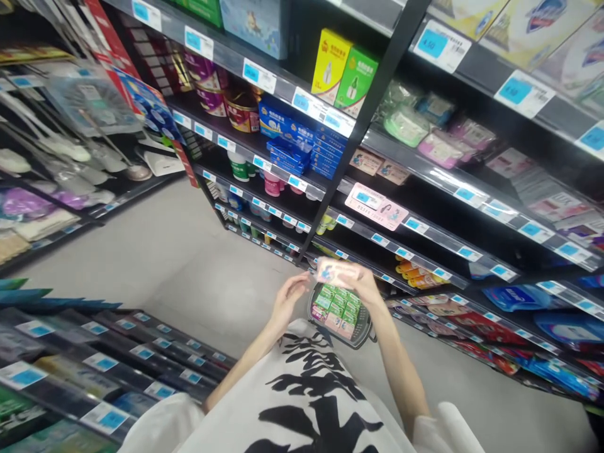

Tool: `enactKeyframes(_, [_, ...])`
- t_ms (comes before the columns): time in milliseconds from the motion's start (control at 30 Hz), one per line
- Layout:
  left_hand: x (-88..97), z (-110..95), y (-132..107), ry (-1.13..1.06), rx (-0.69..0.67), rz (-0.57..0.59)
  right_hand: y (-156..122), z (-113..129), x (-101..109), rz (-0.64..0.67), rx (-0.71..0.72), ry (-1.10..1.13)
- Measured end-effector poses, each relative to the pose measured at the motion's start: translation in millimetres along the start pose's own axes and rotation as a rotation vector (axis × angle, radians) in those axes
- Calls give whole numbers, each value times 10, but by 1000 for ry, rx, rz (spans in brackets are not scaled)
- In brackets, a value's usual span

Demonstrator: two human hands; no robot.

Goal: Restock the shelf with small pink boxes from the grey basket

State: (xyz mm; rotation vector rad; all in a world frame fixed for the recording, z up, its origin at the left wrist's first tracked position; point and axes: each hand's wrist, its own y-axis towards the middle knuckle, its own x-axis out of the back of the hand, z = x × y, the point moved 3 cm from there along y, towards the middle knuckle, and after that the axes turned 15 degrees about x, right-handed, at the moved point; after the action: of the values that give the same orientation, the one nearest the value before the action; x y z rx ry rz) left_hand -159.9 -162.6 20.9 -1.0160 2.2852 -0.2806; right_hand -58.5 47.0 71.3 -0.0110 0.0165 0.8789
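My right hand (pixel 365 286) is closed round one end of a small pink box (pixel 330 270) with a printed picture on it, in front of my body. To the left of that box is my left hand (pixel 289 297), its fingers stretched out and apart, close to the box's end. Below both hands a dark grey shopping basket (pixel 364 338) stands on the floor. Inside it lie several green boxes (pixel 338 303) and several pink boxes (pixel 336 323) in rows. Similar pink boxes (pixel 368 162) sit on the shelf ahead.
Black store shelves with blue-and-white price tags (pixel 344 220) rise ahead and to the right. Blue boxes (pixel 285 135) and yellow and green boxes (pixel 331 66) stand on them. Another shelf unit (pixel 99 362) borders the lower left. Grey floor (pixel 189 264) runs between.
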Motion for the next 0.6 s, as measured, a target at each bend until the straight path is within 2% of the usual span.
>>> enactKeyframes(100, [-9,5,-3,-9,36,-27,542,344,419,-196,71,84])
enactKeyframes(233, [23,90,51,31,62,-62,1340,811,975,-387,267,118])
enactKeyframes(367, [73,213,157,58,91,-85,1953,1045,1331,-533,348,1])
enactKeyframes(467, [102,274,243,59,112,-105,2265,1082,1431,-537,367,-111])
enactKeyframes(600, [136,311,334,46,114,-124,2553,1096,1477,-398,373,-204])
